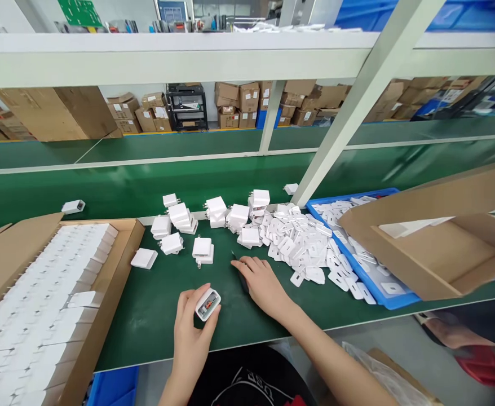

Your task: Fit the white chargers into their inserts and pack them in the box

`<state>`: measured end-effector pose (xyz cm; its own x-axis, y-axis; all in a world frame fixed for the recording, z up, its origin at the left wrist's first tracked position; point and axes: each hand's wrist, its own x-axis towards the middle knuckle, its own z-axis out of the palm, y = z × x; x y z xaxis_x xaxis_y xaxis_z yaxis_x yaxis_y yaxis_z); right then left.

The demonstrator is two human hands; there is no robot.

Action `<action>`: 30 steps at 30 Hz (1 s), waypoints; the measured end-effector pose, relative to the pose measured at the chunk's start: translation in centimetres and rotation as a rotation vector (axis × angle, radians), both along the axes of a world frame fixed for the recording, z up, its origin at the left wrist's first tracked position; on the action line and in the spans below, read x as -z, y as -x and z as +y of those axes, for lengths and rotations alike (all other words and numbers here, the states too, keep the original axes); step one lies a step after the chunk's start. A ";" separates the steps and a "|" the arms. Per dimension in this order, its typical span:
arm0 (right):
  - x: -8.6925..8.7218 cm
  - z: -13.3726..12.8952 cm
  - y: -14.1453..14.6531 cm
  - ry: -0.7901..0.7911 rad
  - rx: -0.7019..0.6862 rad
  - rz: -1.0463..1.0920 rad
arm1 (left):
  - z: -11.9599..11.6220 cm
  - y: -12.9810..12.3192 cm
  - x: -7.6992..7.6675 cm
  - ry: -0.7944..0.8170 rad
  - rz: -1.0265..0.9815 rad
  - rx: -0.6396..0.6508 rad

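Note:
Near the front edge of the green table, my left hand [192,324] holds a white charger housing [208,304] between thumb and fingers, its open end facing up with orange and metal parts inside. To its right, my right hand [261,282] is closed over a dark, slim tool [243,280] at the table surface; the hand covers part of it. Behind the hands stand several white chargers [203,248] in small groups, some with prongs showing. A heap of flat white plates [300,239] lies to the right of my right hand.
An open cardboard box [124,248] filled with rows of white chargers is at the left. At the right, a blue tray [393,300] holds more white plates, with an open cardboard box [400,256] over it. A slanted white post [336,135] rises behind the heap.

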<state>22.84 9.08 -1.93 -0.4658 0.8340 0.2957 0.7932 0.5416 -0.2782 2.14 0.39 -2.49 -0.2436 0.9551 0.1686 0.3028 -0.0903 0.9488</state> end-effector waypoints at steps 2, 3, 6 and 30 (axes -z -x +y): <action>0.3 1.2 -0.8 0.036 0.025 -0.022 | 0.2 0.6 0.7 0.010 -0.016 -0.014; 0.3 1.6 -1.4 0.055 0.043 -0.012 | 0.4 0.9 1.0 0.007 -0.023 -0.012; 0.0 2.4 -3.1 0.099 0.077 0.013 | 0.9 1.6 1.6 0.043 -0.101 0.073; -2.4 -1.4 -4.6 0.252 0.228 0.149 | 2.1 -0.5 1.4 0.229 -0.230 0.418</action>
